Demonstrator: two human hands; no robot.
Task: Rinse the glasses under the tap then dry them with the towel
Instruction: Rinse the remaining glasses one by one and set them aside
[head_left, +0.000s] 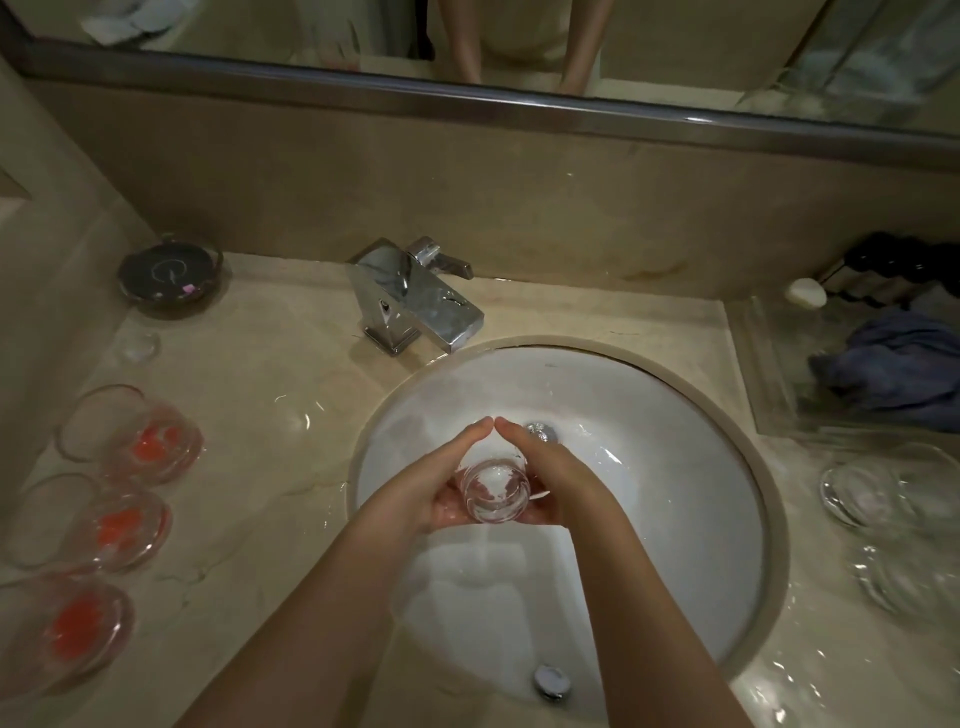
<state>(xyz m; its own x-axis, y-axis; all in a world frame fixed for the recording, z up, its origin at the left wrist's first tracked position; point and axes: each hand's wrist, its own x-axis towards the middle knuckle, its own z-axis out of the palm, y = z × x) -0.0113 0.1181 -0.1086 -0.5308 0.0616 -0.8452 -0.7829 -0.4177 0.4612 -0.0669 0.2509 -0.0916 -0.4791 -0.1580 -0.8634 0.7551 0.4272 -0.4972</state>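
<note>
Head view, left to right: three glasses (124, 483) with red residue at frame left; left hand (441, 478) and right hand (550, 478) cup one clear glass (494, 491) over the sink (675, 415) at centre; blue towel (898, 369) at right.

One view only, from the person's head, looking steeply down and forward over the white sink basin (675, 467), which fills the middle of the frame. It sits close: both forearms enter from the near edge. The chrome tap (415, 301) lies beyond the basin, the mirror (519, 31) runs along the far edge. The wide angle bends the countertop (270, 374) outward at left and right, blurring the edges.
</note>
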